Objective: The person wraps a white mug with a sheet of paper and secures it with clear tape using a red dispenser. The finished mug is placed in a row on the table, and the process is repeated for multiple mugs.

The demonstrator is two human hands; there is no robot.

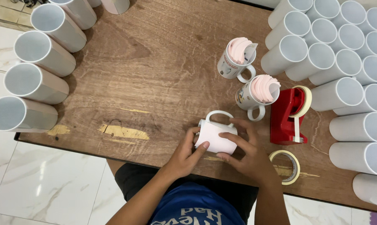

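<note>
Paper [215,139] wraps the mug [217,129] we hold near the tabletop [155,83] edge, left hand [184,156] and right hand [249,156] both in a clenched grip on it. We judge the sheet could slip askew if either thumb eases.

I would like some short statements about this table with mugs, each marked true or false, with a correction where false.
1. Both hands, the left hand and the right hand, hold a white mug wrapped in paper. True.
2. The tape dispenser is blue. False: it is red.
3. Two mugs filled with pink sheets stand beyond the hands. True.
4. A loose tape roll lies on the floor. False: it lies on the wooden table, beside the right hand.
5. Rows of white mugs lie only on the right. False: another row lies along the left edge.
</note>
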